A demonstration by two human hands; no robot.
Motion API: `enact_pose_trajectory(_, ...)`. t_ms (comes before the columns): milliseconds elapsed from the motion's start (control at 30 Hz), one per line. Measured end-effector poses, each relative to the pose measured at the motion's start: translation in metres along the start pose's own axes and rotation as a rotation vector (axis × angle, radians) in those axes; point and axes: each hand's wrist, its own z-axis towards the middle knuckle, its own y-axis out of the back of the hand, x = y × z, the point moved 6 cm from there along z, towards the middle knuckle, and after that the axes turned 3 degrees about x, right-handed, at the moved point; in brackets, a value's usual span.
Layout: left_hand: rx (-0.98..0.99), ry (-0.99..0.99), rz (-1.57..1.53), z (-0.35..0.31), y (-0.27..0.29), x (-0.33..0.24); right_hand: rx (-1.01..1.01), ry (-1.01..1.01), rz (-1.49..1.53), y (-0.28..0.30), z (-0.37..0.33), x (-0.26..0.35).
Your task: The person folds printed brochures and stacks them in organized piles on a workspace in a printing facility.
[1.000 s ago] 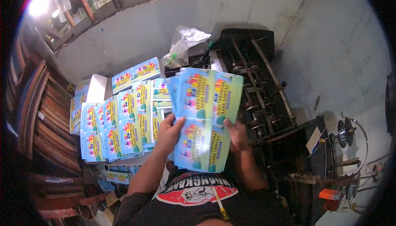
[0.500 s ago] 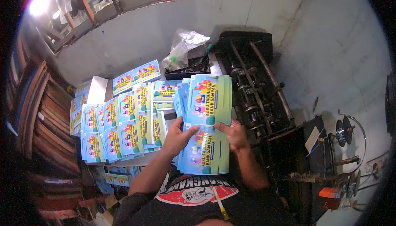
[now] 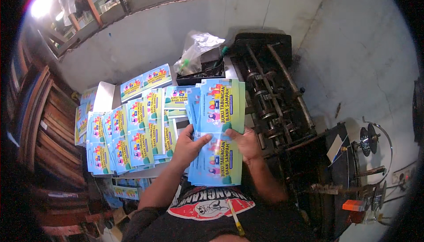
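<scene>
Head view: left hand (image 3: 189, 147) and right hand (image 3: 247, 144) both gripping blue-green printed sheets (image 3: 216, 131), matching stacks (image 3: 128, 136) leftward.

Grey concrete floor (image 3: 353, 65), pale wall (image 3: 145, 39), dark wooden shelving (image 3: 48, 127) at left, bright lamp (image 3: 40, 7) overhead.

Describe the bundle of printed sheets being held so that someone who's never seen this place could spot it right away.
Find the black roller machine on the right; just left of it, both hands grip a stack of blue-green printed sheets. The left hand and right hand pinch its middle. Unlike the sheets laid flat on the table, it is raised and fanned.
</scene>
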Motion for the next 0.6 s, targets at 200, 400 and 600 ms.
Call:
enact_pose_trajectory(200,-0.092,0.01,-0.103,-0.002,0.041,-0.012,-0.184,-0.036,-0.154,0.065,-0.012,0.031)
enact_pose_trajectory(400,0.043,-0.022,0.089,0.004,-0.001,0.008,-0.266,0.026,-0.556,0.023,-0.008,0.018)
enact_pose_trajectory(600,0.024,-0.131,0.156,0.01,-0.016,0.033,-0.188,0.091,-0.149,0.018,-0.003,-0.001)
